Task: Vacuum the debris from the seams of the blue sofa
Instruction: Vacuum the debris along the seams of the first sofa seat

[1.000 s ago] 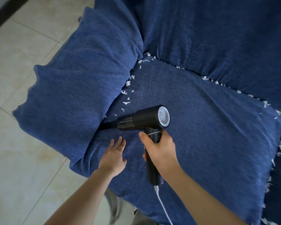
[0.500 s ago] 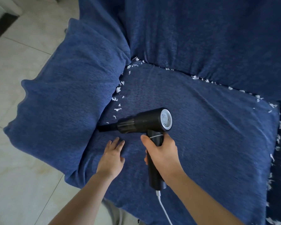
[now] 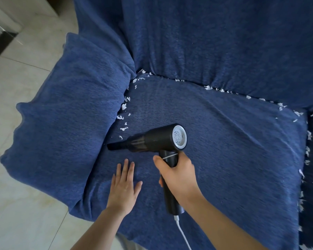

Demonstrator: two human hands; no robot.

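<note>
1. From the head camera, a blue sofa [image 3: 224, 141] fills most of the view, its seat cushion spread out below and the backrest rising at the top.
2. The padded armrest [image 3: 65, 134] bulges on the left, over a pale tiled floor [image 3: 16, 204].
3. White scraps of debris [image 3: 124, 105] lie along the seam between armrest and seat, thickest near the back corner, thinning toward the front.
4. More white scraps dot the seam under the backrest and run down the right edge of the cushion.
5. The right hand [image 3: 177, 175] grasps the grip of a black handheld vacuum [image 3: 157, 139], fingers wrapped round it.
6. The vacuum's narrow nozzle [image 3: 116, 146] points left, its tip at the armrest seam, just below the lowest scraps.
7. A white cord [image 3: 182, 233] trails from the bottom of the grip toward the person.
8. The left hand [image 3: 124, 186] lies flat on the seat cushion with straight fingers, grasping nothing, just below the nozzle.
</note>
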